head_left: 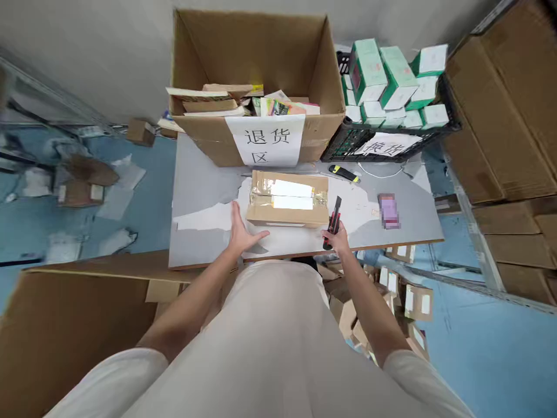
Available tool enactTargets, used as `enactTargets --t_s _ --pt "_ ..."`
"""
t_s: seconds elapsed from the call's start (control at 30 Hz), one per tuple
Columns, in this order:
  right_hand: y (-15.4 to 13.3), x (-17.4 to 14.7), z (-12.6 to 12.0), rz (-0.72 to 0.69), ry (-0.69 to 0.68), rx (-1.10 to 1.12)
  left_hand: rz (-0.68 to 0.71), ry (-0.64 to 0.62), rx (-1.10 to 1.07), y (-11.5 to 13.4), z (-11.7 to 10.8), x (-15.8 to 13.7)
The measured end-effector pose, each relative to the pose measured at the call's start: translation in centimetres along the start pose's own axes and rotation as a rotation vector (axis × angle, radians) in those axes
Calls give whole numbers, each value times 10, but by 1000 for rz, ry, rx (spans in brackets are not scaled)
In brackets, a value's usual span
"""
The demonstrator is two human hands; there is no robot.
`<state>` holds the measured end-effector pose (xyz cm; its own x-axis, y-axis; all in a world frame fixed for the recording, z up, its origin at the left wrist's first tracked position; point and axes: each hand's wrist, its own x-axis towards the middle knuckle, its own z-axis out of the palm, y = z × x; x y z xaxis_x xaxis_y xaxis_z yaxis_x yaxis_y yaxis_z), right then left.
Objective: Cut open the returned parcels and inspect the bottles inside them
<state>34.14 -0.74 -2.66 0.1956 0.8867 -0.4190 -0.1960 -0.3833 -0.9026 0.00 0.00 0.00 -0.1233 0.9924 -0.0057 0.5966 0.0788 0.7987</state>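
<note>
A taped cardboard box (289, 218) lies flat on the grey table (200, 244) in front of me, its top seam running between two white label strips (292, 202). To its left is my left hand (242, 234), fingers spread, thumb pointing toward the box and holding nothing. My right hand (338, 239) is closed around a black and red box cutter (333, 223), held beside the box's right front corner with its tip pointing away from me. Whether the blade is out I cannot tell.
Behind stands a large open carton (209, 136) of booklets and packets. Right of it, a black crate (337, 145) holds several green-and-white boxes (368, 69). A yellow-black cutter (344, 173) and a phone (389, 211) lie on the table. Cartons (418, 302) crowd the floor.
</note>
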Motion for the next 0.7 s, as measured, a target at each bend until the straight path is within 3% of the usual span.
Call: enactTargets --t_s 0.13,0.23,0.37,0.53,0.7 --pt "-7 1 20 -28 -2 -24 -96 -119 -191 4 14 0" --pt "-29 6 19 -104 14 -80 -71 -93 -205 19 6 3" --pt "-67 16 14 -190 22 -216 -87 6 -62 47 -8 10" --pt "-97 31 19 -65 -47 -325 -170 7 104 62 -9 33" --pt "-105 39 22 108 -227 -288 -289 -24 136 57 -6 49"
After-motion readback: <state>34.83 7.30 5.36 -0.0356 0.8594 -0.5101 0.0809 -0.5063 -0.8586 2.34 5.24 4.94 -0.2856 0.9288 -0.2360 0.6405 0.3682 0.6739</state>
